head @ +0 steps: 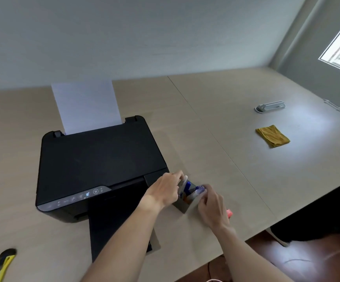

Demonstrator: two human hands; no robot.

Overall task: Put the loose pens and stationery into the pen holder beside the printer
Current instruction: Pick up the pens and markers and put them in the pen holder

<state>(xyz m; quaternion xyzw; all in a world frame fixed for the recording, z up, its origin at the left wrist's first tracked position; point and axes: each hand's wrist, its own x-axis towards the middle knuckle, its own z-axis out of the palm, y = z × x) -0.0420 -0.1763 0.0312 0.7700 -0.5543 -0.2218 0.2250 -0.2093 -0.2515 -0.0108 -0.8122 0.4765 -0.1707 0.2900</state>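
Observation:
A dark square pen holder (182, 206) stands on the table just right of the black printer (95, 165). Several pens with blue and white parts (189, 189) stick out of its top. My left hand (168, 189) is at the holder's left side, fingers closed on a white pen (183, 181) at the rim. My right hand (212, 208) is at the holder's right side, its fingertips on a blue-capped pen (200, 189) in the holder. A pink-red object (229, 213) peeks out behind my right hand; most of it is hidden.
A yellow utility knife (1, 263) lies at the near left table edge. Farther right on the table are a folded mustard cloth (273, 136) and a grey-white stapler-like device (270, 106). White paper (87, 106) stands in the printer's rear feed. The table's near edge runs by my right arm.

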